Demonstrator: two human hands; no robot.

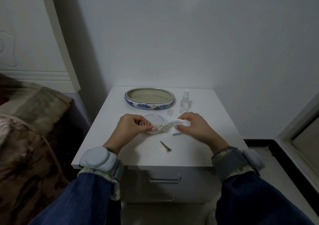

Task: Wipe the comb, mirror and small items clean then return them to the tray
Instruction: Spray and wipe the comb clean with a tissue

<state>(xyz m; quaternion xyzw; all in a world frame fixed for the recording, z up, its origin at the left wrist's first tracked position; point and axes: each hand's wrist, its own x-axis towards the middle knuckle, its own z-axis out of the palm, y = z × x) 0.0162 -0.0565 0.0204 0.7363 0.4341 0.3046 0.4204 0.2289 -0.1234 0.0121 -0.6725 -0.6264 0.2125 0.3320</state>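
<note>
White cloth (174, 127), crumpled and soft, is bunched between both hands above the near middle of the white bench (120, 148).

Head view. The left hand (133, 127) holds a small comb with pale-tipped teeth (144, 123); its grip is clenched on the comb's left end, thumb on the near side. The comb's long axis runs left to right, its right end buried in the cloth. The right hand (193, 128) has its grip clenched on the cloth, fingers curled over the bunch, directly right of the comb and in line with its axis. Judgement: wiping strokes would run along that axis, right hand sliding while the left anchors.

A round white-framed mirror (156, 119) lies flat on the bench under the hands, partly hidden. A slim metal hair clip (165, 146) lies nearer the person, apart from both hands, slightly closer to the right. The blue-and-white ceramic oval tray (148, 104) stands behind the mirror. A clear spray bottle (185, 101) stands right of the tray, with a small clear cap (170, 112) just in front.
</note>
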